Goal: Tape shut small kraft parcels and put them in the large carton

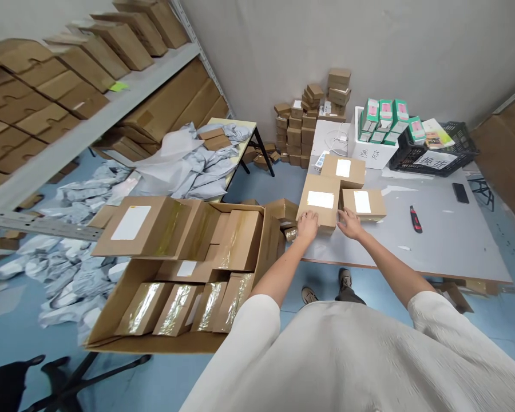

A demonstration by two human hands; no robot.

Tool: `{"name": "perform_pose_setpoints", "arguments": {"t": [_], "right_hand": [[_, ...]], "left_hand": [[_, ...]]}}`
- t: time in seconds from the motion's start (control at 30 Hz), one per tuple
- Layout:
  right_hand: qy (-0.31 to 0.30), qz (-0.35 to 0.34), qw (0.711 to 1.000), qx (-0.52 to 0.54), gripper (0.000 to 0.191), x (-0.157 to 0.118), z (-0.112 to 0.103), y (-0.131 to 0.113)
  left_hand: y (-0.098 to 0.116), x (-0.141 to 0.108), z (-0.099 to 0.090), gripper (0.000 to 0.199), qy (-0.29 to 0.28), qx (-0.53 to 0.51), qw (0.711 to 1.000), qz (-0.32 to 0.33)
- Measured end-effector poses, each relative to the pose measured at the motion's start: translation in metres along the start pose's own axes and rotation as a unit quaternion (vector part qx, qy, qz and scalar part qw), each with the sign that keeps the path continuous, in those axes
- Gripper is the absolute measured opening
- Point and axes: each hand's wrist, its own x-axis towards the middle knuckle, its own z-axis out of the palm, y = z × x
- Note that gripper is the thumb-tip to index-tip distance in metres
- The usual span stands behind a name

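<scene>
A cardboard box (pixel 326 186) with a white label sits at the left edge of the grey table (pixel 446 240). My left hand (pixel 308 226) grips its near left corner, fingers bent over the top. At its near right side, my right hand (pixel 349 223) presses with thumb and fingers, so the box is held between both hands. Touching the far side is another labelled box (pixel 352 170). A smaller labelled box (pixel 371 206) lies to the right, close beside my right hand.
A large open carton (pixel 154 345) packed with taped boxes stands to my left. On the table are a utility knife (pixel 416 220), a phone (pixel 460 193), a white bin (pixel 371 153) of green boxes and a black crate (pixel 459 146). Shelving (pixel 154 80) runs along the left.
</scene>
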Motion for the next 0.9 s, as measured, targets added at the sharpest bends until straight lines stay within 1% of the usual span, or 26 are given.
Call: {"name": "perform_pose_setpoints", "arguments": {"t": [0.1,0.2,0.3,0.37,0.43,0.53,0.6,0.67,0.73,0.83,0.9], "right_hand": [[0.001,-0.003,1.000,0.002,0.065,0.006,-0.011,0.017],[-0.012,-0.003,1.000,-0.011,0.064,0.014,-0.021,0.035],[-0.029,-0.002,0.999,-0.036,0.063,0.025,-0.032,0.057],[-0.034,0.004,0.998,-0.047,0.063,0.032,-0.040,0.075],[-0.040,0.013,0.998,-0.052,0.063,0.040,-0.049,0.095],[-0.056,0.025,0.997,-0.057,0.064,0.052,-0.065,0.125],[-0.068,0.027,0.995,-0.062,0.063,0.061,-0.075,0.141],[-0.078,0.025,0.994,-0.070,0.061,0.071,-0.082,0.153],[-0.083,0.020,0.993,-0.081,0.062,0.083,-0.087,0.161],[-0.081,0.014,0.992,-0.093,0.068,0.103,-0.089,0.169],[-0.083,0.014,0.992,-0.098,0.072,0.115,-0.088,0.172]], "left_hand": [[-0.001,0.011,-0.002,0.045,-0.006,0.009,1.000,0.000],[0.001,0.020,-0.005,0.048,-0.020,0.032,0.999,-0.015],[0.007,0.024,-0.010,0.050,-0.030,0.061,0.997,-0.041],[0.017,0.024,-0.013,0.054,-0.025,0.085,0.995,-0.055],[0.032,0.025,-0.014,0.059,-0.006,0.104,0.994,-0.033],[0.066,0.033,-0.009,0.058,0.012,0.095,0.995,0.028],[0.092,0.042,-0.001,0.057,-0.012,0.082,0.996,0.045],[0.117,0.053,0.008,0.058,-0.054,0.067,0.994,0.069],[0.137,0.063,0.018,0.060,-0.093,0.052,0.990,0.090],[0.156,0.074,0.032,0.062,-0.112,0.041,0.986,0.114],[0.162,0.079,0.040,0.064,-0.123,0.042,0.985,0.109]]}}
